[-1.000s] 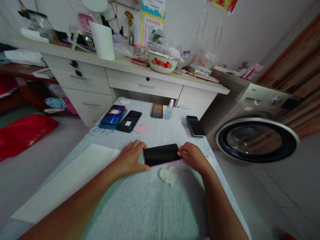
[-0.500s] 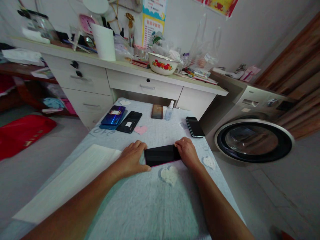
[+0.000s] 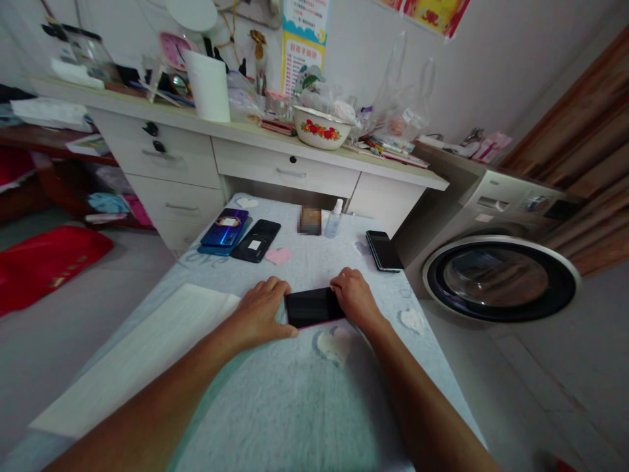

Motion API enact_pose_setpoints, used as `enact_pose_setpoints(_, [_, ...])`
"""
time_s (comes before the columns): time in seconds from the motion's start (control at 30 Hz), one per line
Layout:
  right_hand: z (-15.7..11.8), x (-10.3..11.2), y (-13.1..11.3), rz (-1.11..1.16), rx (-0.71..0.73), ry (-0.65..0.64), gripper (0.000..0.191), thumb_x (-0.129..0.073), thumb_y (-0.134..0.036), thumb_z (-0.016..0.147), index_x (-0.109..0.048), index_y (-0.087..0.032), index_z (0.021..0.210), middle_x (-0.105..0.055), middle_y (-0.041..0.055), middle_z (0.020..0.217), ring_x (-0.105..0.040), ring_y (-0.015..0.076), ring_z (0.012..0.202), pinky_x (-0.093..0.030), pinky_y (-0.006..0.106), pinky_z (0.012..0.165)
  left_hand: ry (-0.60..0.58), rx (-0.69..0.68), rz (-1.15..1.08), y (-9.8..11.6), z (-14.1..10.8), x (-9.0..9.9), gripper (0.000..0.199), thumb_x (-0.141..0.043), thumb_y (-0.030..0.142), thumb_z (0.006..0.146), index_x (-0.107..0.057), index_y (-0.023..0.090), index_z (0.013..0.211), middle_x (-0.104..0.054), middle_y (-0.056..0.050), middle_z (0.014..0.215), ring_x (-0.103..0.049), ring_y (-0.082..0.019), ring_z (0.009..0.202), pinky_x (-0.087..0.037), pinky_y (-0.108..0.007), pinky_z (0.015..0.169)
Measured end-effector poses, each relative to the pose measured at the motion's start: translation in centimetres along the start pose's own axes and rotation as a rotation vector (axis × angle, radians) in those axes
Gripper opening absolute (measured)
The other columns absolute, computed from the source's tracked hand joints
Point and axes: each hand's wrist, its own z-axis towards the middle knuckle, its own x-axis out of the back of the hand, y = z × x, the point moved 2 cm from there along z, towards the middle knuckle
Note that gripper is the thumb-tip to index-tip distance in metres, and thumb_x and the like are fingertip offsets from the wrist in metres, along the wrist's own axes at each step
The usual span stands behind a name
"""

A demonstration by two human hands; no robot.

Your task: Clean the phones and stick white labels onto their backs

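Note:
A smartphone [image 3: 313, 308] with a black screen and a pinkish edge lies face up on the cloth-covered table. My left hand [image 3: 265, 308] grips its left end, thumb along the near side and fingers at the far corner. My right hand [image 3: 354, 295] rests on the right part of the screen with its fingers bunched together. Whatever those fingers hold is too small and hidden to name. Behind my hands lie a blue phone [image 3: 226, 226], a black phone [image 3: 256, 241] with a white label, and a clear spray bottle [image 3: 333, 221] standing upright.
Stacked dark phones [image 3: 384, 250] lie at the table's right. A long pale sheet [image 3: 137, 360] lies under my left forearm. A blurred-out brown item [image 3: 310, 220] is beside the bottle. Beyond stand a cluttered desk [image 3: 255, 139] and, to the right, a washing machine [image 3: 501, 278].
My right hand has slid left along the phone's screen, covering more of its right end. My left hand keeps its grip, and the phone stays in place.

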Motion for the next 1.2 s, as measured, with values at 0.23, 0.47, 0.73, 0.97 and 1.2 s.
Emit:
enact_pose_setpoints(0.23, [-0.1, -0.1, -1.2, 0.064, 0.074, 0.025, 0.025, -0.047, -0.02, 0.094, -0.072, -0.019, 0.093, -0.06, 0.0074, 0.091, -0.047, 0.019, 0.089, -0.034, 0.028, 0.082, 0.009, 0.001, -0.005, -0.2, 0.0, -0.2, 0.06, -0.074, 0.051, 0.058, -0.051, 0.022, 0.106, -0.052, -0.007, 0.107, -0.051, -0.029, 0.1, -0.042, -0.038, 0.083])
enact_pose_setpoints(0.47, [-0.3, 0.2, 0.9, 0.055, -0.001, 0.014, 0.023, -0.05, -0.019, 0.092, -0.072, -0.019, 0.091, -0.061, 0.0079, 0.09, -0.049, 0.0191, 0.088, -0.033, 0.028, 0.082, 0.0, -0.001, -0.021, -0.1, 0.0, 0.1, 0.059, -0.074, 0.051, 0.058, -0.051, 0.022, 0.104, -0.053, -0.006, 0.106, -0.051, -0.028, 0.1, -0.042, -0.038, 0.084])
enact_pose_setpoints(0.73, [-0.8, 0.2, 2.6, 0.04, -0.097, 0.042, 0.026, -0.047, -0.02, 0.093, -0.073, -0.018, 0.09, -0.06, 0.0089, 0.088, -0.05, 0.0195, 0.088, -0.034, 0.028, 0.081, 0.001, 0.016, -0.026, 0.0, 0.0, 0.1, 0.059, -0.074, 0.051, 0.057, -0.052, 0.023, 0.104, -0.053, -0.006, 0.107, -0.051, -0.029, 0.101, -0.042, -0.039, 0.085])
enact_pose_setpoints(0.97, [-0.4, 0.0, 0.6, 0.009, -0.025, 0.043, 0.026, -0.046, -0.02, 0.093, -0.072, -0.019, 0.089, -0.06, 0.0088, 0.089, -0.048, 0.0201, 0.087, -0.034, 0.029, 0.081, -0.001, 0.021, -0.021, 0.1, 0.0, 0.2, 0.06, -0.075, 0.05, 0.057, -0.051, 0.022, 0.105, -0.053, -0.007, 0.108, -0.051, -0.029, 0.101, -0.042, -0.037, 0.084])
enact_pose_setpoints(1.2, [-0.1, -0.8, -1.5, 0.051, 0.061, 0.055, 0.026, -0.045, -0.018, 0.094, -0.071, -0.02, 0.093, -0.059, 0.0083, 0.092, -0.047, 0.0197, 0.091, -0.035, 0.029, 0.083, 0.009, 0.018, -0.034, -0.1, 0.0, -0.1, 0.062, -0.075, 0.05, 0.055, -0.051, 0.023, 0.106, -0.053, -0.006, 0.108, -0.051, -0.029, 0.102, -0.042, -0.039, 0.085])
